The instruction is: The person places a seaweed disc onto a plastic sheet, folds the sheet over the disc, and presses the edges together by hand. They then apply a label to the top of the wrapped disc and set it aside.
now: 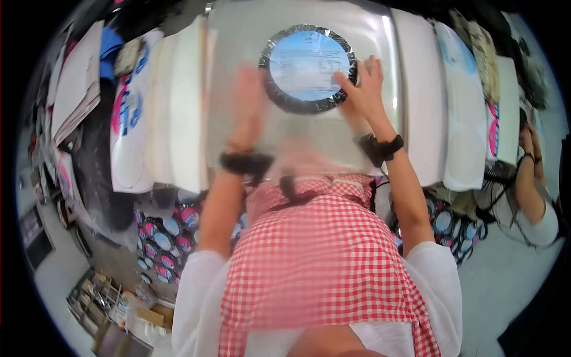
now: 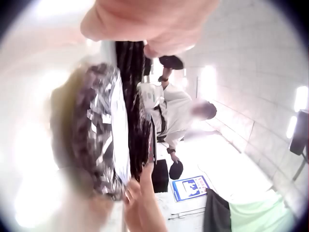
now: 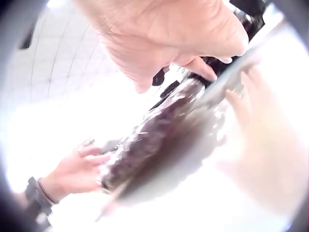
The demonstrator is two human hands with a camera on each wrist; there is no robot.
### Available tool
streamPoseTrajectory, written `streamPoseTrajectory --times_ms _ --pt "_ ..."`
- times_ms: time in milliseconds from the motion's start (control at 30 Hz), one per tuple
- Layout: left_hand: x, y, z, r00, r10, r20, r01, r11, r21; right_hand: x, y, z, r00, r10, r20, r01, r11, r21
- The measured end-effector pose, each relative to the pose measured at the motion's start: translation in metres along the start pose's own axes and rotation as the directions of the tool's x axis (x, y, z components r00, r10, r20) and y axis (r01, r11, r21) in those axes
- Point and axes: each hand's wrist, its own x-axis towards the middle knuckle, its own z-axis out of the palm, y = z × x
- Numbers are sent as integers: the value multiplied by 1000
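Observation:
A round package with a black rim and a blue-and-white label (image 1: 309,64) lies on a shiny metal tabletop (image 1: 238,18); crinkled clear film covers its rim. My left hand (image 1: 251,107), blurred, is left of it with extended fingers and a gap between. My right hand (image 1: 367,95) is spread at its right edge, the thumb over the label's edge. In the left wrist view the package (image 2: 101,130) stands between my left hand (image 2: 154,21) and my right hand (image 2: 145,208). The right wrist view shows my right hand (image 3: 178,38) near the package's edge (image 3: 154,140), my left hand (image 3: 77,176) beyond.
White stacks flank the metal surface at left (image 1: 184,107) and right (image 1: 416,95). Many round labelled packages (image 1: 166,238) lie below the table. Another person's arm (image 1: 529,184) shows at far right. A person in white (image 2: 176,111) is across, near dark round things (image 2: 176,169).

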Motion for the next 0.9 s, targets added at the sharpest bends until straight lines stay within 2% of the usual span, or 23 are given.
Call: streamPoseTrajectory --times_ms 33,67,100,133,167,200,233,267,300,367,400,467,500,533,567,667,767,800,900 --pt "0 -10 11 997 56 51 -64 983 175 6 -9 24 975 223 4 -207 899 386" --pt "-4 2 19 999 16 47 -26 974 225 20 -35 0 960 263 96 -249 643 724" --pt "-3 7 13 992 -26 124 13 994 106 30 -58 -33 943 247 221 -285 263 922" --pt "3 28 -4 973 -43 228 10 990 143 32 -66 -37 988 50 149 -152 538 829" --pt "1 49 -24 974 -37 224 9 992 126 32 -66 -41 982 -155 109 42 742 669" --pt "5 57 -52 996 -36 83 17 974 224 30 -62 -45 931 -349 108 267 852 450" --pt "10 61 -84 999 -21 -46 34 950 312 28 -59 -48 845 -515 145 487 853 188" --pt "18 60 -119 972 148 -183 -34 856 515 25 -60 -48 737 -639 222 668 739 -89" --pt "26 54 -156 905 330 -269 -54 716 696 21 -62 -46 725 -624 291 651 759 4" --pt "33 36 -231 834 520 -182 53 252 966 9 -63 -36 682 -590 433 580 796 171" --pt "35 26 -250 821 558 -116 24 169 985 17 -49 -24 696 -466 547 406 883 235" --pt "38 13 -273 790 613 33 -38 -5 999 37 -59 -6 869 -346 353 380 925 -30" --pt "38 11 -275 794 606 46 -46 -15 999 45 -63 3 928 -292 230 332 930 -156" --pt "38 9 -276 799 599 62 -60 -24 998 40 -58 17 911 -291 292 364 899 -242" --pt "41 7 -275 801 593 76 -73 -29 997 41 -58 20 912 -290 288 361 903 -234" --pt "43 8 -271 793 587 164 -72 -177 982 41 -58 23 912 -278 301 351 909 -226" --pt "49 5 -284 831 517 204 -135 -168 976 40 -58 22 914 -258 313 334 916 -222" --pt "52 5 -292 841 514 167 -121 -123 985 40 -57 22 916 -258 309 332 918 -217" --pt "64 32 -309 907 394 -149 136 59 989 39 -59 21 922 -254 292 320 925 -204"
